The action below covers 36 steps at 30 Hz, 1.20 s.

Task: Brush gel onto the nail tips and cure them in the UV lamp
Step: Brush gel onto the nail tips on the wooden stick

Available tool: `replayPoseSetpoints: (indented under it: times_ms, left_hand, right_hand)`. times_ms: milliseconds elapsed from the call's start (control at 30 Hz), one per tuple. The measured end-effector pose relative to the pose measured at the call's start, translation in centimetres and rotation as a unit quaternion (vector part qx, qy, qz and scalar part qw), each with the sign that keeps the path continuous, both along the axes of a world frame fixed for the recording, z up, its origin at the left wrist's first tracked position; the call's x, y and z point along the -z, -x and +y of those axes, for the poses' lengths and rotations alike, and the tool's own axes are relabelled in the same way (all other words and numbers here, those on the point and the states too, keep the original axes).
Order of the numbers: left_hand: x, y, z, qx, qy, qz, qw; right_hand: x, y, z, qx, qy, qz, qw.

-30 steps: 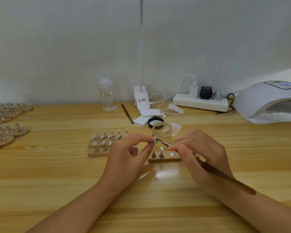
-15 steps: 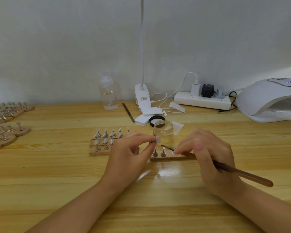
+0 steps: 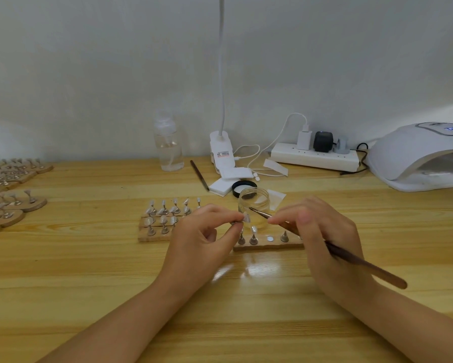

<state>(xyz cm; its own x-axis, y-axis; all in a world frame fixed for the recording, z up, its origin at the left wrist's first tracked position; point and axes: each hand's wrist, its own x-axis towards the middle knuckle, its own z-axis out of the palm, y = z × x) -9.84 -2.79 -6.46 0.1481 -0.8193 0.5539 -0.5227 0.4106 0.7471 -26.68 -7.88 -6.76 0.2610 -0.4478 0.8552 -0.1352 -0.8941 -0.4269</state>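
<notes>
Gel application to a single nail tip. The left hand (image 3: pixel 201 242) pinches a small metal stand between thumb and curled fingers, lifting its pale nail tip (image 3: pixel 246 218) above the near wooden holder (image 3: pixel 268 246), where one round magnet spot sits bare between the standing pegs. The right hand (image 3: pixel 322 231) grips the brush (image 3: pixel 351 258) pen-fashion, fingers closed narrowly around the shaft; the fine bristle end points left and lies just beside the tip, in front of the open gel jar (image 3: pixel 253 203). Whether the bristles touch the tip cannot be told. For an even coat, the likely best practice is to steady both wrists on the table (image 3: pixel 89 271), load little gel, and draw light strokes along the tip without flooding its edges or smearing the pinching fingers. A second holder (image 3: pixel 154 235) of mounted tips stands to the left, and further holders lie at the far left. The UV lamp (image 3: pixel 419 158) sits at the far right, well apart, its opening facing the work; curing appears not yet begun for this tip.
</notes>
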Motion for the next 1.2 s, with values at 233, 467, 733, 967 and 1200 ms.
replayPoseSetpoints:
  times_ms: [233, 467, 733, 967, 1200]
  left_hand:
    - [-0.12, 0.08, 0.06, -0.005, -0.001, 0.0, 1.0]
    - [0.0, -0.02, 0.06, -0.007, -0.008, 0.005, 1.0]
    - [0.03, -0.04, -0.01, -0.003, -0.014, 0.011, 1.0]
    - [-0.03, 0.04, -0.04, -0.003, -0.021, 0.006, 1.0]
    - [-0.18, 0.12, 0.03, 0.002, -0.019, -0.003, 1.0]
  right_hand:
    - [0.38, 0.11, 0.05, -0.019, 0.0, -0.006, 1.0]
    - [0.13, -0.19, -0.05, 0.009, 0.011, 0.024, 1.0]
    - [0.06, 0.01, 0.12, 0.001, 0.014, 0.008, 1.0]
    - [0.12, -0.04, 0.24, -0.012, -0.003, 0.026, 1.0]
    - [-0.08, -0.25, 0.22, 0.002, -0.001, 0.023, 1.0]
